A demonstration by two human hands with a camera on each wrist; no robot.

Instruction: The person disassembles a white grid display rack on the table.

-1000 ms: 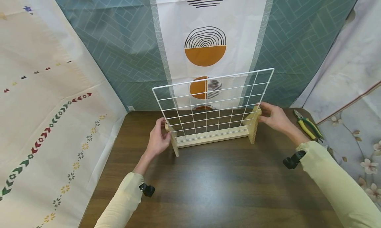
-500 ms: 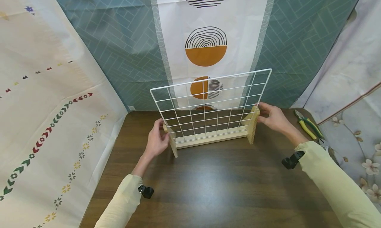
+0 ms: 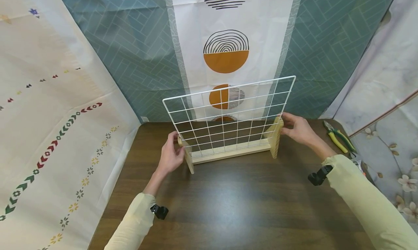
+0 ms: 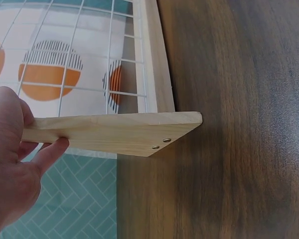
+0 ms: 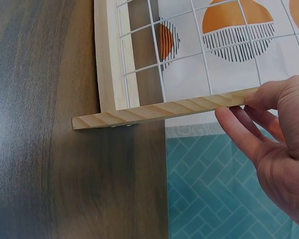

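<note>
A white wire grid [image 3: 228, 87] leans back in a light wooden stand, which has a base bar [image 3: 232, 154] between two end panels. My left hand [image 3: 170, 155] pinches the upper part of the left end panel [image 4: 114, 132], thumb on one side and fingers on the other. Two screw heads [image 4: 167, 140] show low on that panel's outer face. On the other end, my right hand [image 3: 298, 129] pinches the top of the right end panel [image 5: 159, 109] between thumb and fingers. The stand's lower edges are at the brown tabletop [image 3: 228, 206].
Pliers [image 3: 337, 142] with yellow and green handles lie at the table's back right corner. Another tool beside them is partly hidden by my right sleeve [image 3: 365, 192]. Patterned cloths hang behind the table [image 3: 147, 61] and along both sides.
The stand and grid have shifted slightly left and a little toward me. Both hands moved along with it, keeping their grip on the end panels.
</note>
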